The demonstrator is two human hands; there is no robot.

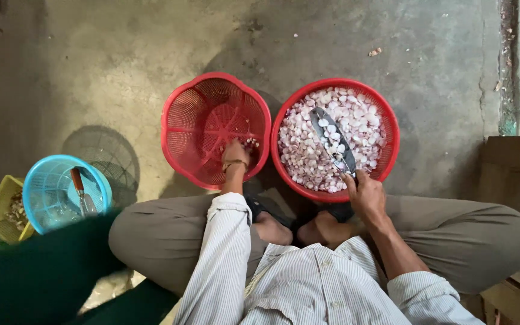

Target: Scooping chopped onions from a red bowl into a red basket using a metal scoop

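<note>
I squat on a concrete floor with two red baskets in front of me. My left hand (235,154) reaches into the left red mesh basket (182,123), fingers down by a few small peeled pieces (250,143) near its bottom. My right hand (363,191) grips the handle of a metal scoop (331,139) that lies across the right red basket (392,141). That basket is heaped with pale pink and white peeled shallot or garlic pieces (308,153), and a few rest on the scoop.
A light blue mesh basket (42,189) at the left holds a knife with a brown handle (80,191) and sits over a yellow crate (0,207). Dark green cloth (37,277) covers the lower left. A wooden box (516,171) stands at the right.
</note>
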